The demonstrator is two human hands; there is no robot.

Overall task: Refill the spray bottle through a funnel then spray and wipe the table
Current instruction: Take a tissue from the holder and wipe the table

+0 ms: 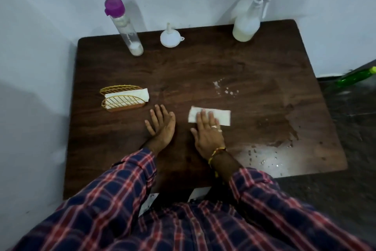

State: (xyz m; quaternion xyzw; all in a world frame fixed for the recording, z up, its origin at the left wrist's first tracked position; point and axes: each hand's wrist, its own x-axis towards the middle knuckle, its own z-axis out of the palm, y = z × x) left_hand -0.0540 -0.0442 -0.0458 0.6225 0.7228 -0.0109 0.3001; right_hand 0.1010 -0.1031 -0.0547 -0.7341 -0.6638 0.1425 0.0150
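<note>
Plaid sleeves (pixel 122 193) lead to a flat left hand (pixel 161 123) bracing the table (pixel 203 67) and a right hand (pixel 207 130) with straight fingers pressing the tissue (pixel 221 116) mid-frame, which should sweep firmly toward the droplets (pixel 225 90) and wet patch (pixel 264 159) at lower right.

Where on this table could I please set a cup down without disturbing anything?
The bare middle of the table, between the funnel and the hands, is free and dry. The near edge is crowded by the left hand, right hand and tissue; droplets wet the right side.
</note>
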